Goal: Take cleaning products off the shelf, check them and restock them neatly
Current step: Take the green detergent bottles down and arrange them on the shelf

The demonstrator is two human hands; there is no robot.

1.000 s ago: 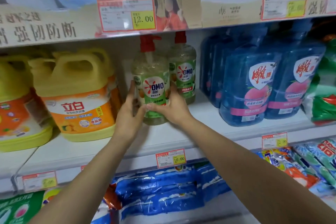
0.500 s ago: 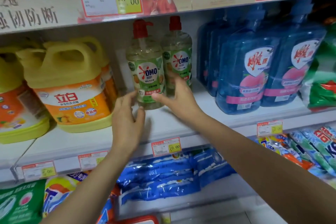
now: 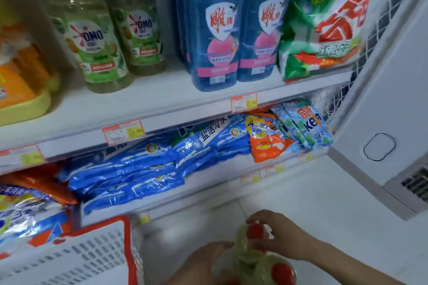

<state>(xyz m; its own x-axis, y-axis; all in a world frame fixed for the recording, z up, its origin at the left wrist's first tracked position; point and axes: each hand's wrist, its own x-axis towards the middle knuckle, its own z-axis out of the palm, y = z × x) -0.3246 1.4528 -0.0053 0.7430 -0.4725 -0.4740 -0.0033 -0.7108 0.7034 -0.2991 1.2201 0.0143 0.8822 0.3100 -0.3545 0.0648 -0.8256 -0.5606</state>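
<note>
Low in the near part of the scene, just right of centre and over the pale floor, a clear pale-green plastic detergent bottle with a red pump cap (image 3: 249,250) sits between both hands. The right hand (image 3: 281,237) is curled over its top, fingers wrapped about the cap and neck. The left hand (image 3: 208,259) lies against the bottle's shoulder from the left, but it is blurred and I cannot tell whether it grips or only steadies. A second red-capped bottle of the same kind (image 3: 281,272) stands touching it, nearer still. Further off, on the white metal shelf (image 3: 162,102), a green-labelled OMO bottle (image 3: 97,48) stands with bare shelf in front of it, and a white plastic basket with a red rim (image 3: 127,238) sits to the near left. The bottle looks full, so it is probably fairly heavy for its size. Its smooth walls are likely slippery and may give a little under a squeeze. The pump is probably the weak point — lifting by it risks a twist or a leak. The better hold is likely round the labelled waist with the other palm under the base, kept upright on the way back to the shelf.
</note>
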